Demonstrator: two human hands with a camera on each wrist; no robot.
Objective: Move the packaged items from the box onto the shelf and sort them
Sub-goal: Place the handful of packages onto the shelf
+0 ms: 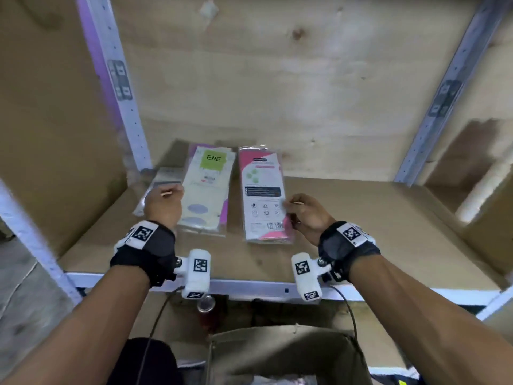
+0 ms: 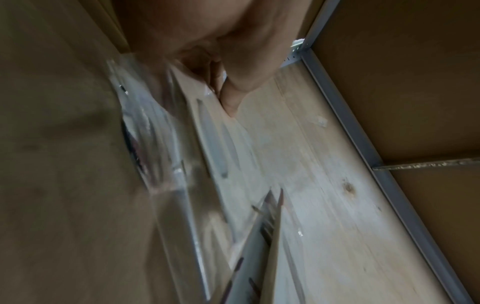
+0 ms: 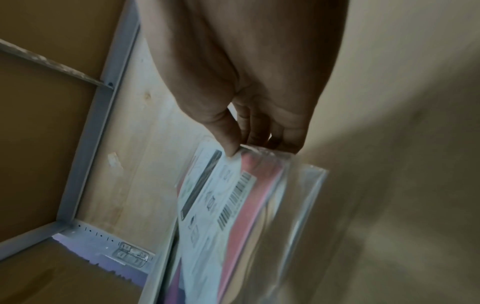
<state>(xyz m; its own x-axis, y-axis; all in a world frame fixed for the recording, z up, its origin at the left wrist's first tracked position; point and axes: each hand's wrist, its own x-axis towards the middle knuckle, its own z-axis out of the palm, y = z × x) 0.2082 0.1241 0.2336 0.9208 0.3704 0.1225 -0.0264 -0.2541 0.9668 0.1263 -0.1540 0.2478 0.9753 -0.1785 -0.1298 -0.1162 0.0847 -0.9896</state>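
Three flat plastic-wrapped packages lie side by side on the brown shelf board [image 1: 361, 218]. The pink and white package [image 1: 263, 195] [image 3: 233, 195] is on the right. My right hand [image 1: 302, 211] [image 3: 241, 148] pinches its right edge between thumb and fingers. In the middle lies the cream package [image 1: 206, 187] with a green label. A grey clear-wrapped package [image 1: 158, 184] [image 2: 145, 127] lies at the left, partly under my left hand [image 1: 163, 202]. That hand's fingers are curled, and its thumb [image 2: 230, 98] meets them on the clear wrapping's edge; the left wrist view is blurred.
Grey metal uprights [image 1: 122, 87] [image 1: 444, 95] frame the bay, with a plywood back wall [image 1: 277, 79] behind. A white roll [image 1: 483, 190] lies in the bay to the right. The shelf's metal front rail [image 1: 249, 287] runs under my wrists. A brown box [image 1: 277, 354] sits below it.
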